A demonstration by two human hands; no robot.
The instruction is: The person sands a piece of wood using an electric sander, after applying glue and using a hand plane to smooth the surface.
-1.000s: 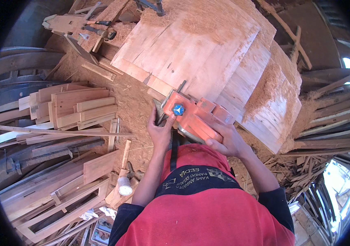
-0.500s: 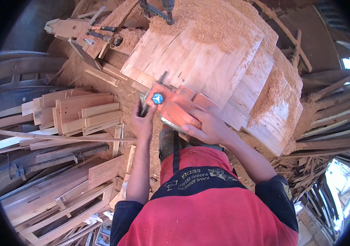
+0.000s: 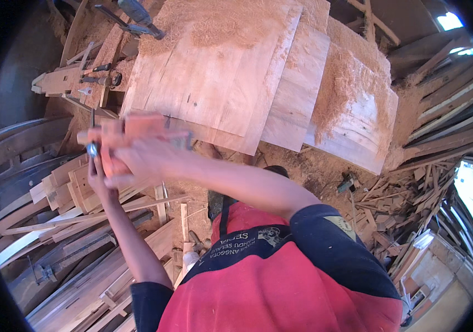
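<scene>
An orange electric planer (image 3: pixel 145 126) with a blue knob is in my hands, held over the near left corner of a wide wooden panel (image 3: pixel 214 99). My right hand (image 3: pixel 145 160) is closed round its body, with the forearm reaching across to the left. My left hand (image 3: pixel 101 180) grips the front end by the knob, fingers pressed to it. Motion blurs the planer and the right hand, and the planer's underside is hidden. Shavings (image 3: pixel 225 25) cover the far part of the panel.
More panels (image 3: pixel 294 91) lie stepped to the right, some under shavings. Dark-handled hand tools (image 3: pixel 101 80) rest at the far left, near a metal tool with a blue-grey handle (image 3: pixel 137 14). Stacked boards (image 3: pixel 70 185) fill the left side; scrap wood (image 3: pixel 389 205) heaps at the right.
Both hands have carried the planer to the left. My right arm now stretches across, and the view has shifted so the panels sit further left.
</scene>
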